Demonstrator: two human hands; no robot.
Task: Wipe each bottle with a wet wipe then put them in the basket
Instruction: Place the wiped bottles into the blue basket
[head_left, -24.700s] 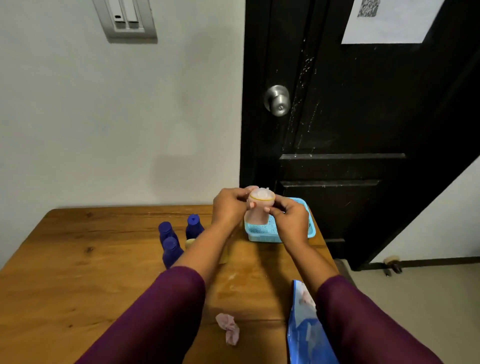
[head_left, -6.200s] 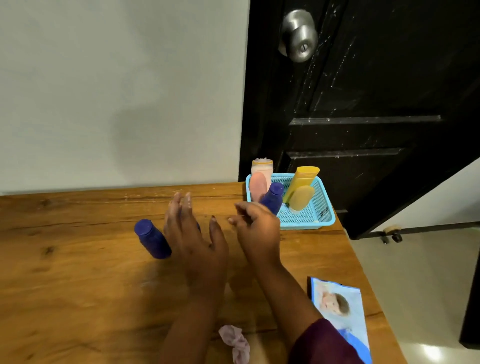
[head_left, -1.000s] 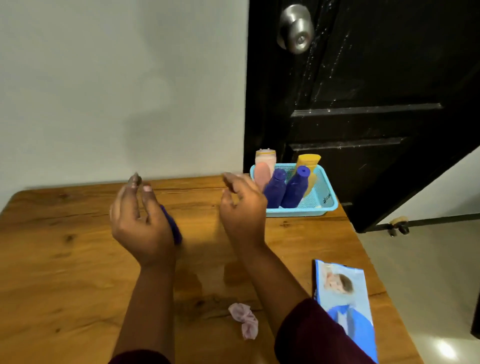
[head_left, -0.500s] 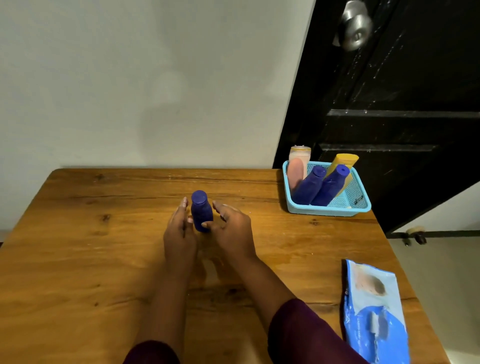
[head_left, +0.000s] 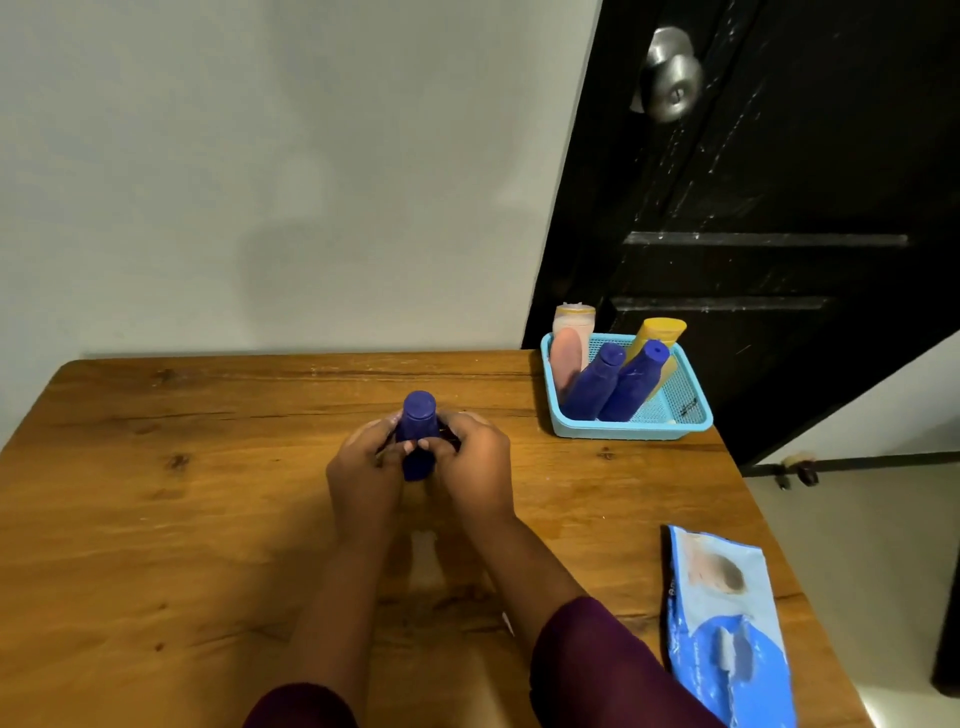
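Item: small dark-blue plastic bottle (head_left: 418, 426), upright at the centre of the wooden desk (head_left: 208, 519).
Change: your left hand (head_left: 363, 478) and right hand (head_left: 475, 467) flanked it loosely half a second ago; now their fingers (head_left: 444, 446) curl round it. No wipe shows.
Light-blue mesh basket (head_left: 623, 431), two o'clock: other bottles filed.
Judgement: last bottle; wipe, then basket.

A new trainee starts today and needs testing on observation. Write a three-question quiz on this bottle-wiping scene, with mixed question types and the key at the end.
1. True or false: the left hand and the right hand both hold one blue bottle.
2. How many blue bottles lean in the basket?
3. The wipes pack lies: A) in the basket, B) on the table, to the person's right, C) on the floor.
Key: 1 true; 2 two; 3 B.
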